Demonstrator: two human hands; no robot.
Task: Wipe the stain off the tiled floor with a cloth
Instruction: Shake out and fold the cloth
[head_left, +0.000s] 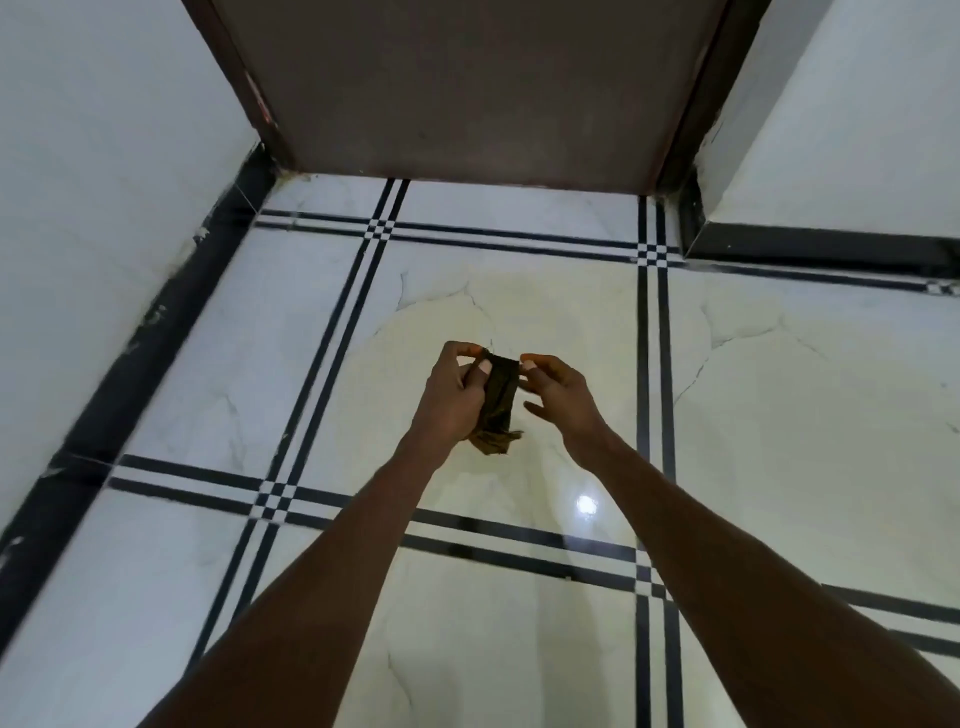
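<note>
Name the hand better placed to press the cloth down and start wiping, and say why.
Probably the left hand: it grips most of the dark cloth, which hangs down along its palm. The right hand only pinches the top edge with its fingertips.

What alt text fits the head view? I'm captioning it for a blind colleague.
Two bare hands hold a small dark cloth above a pale tiled floor with black double lines: the left hand grips it and the right hand pinches its top edge. A closed brown door stands ahead between white walls.
</note>
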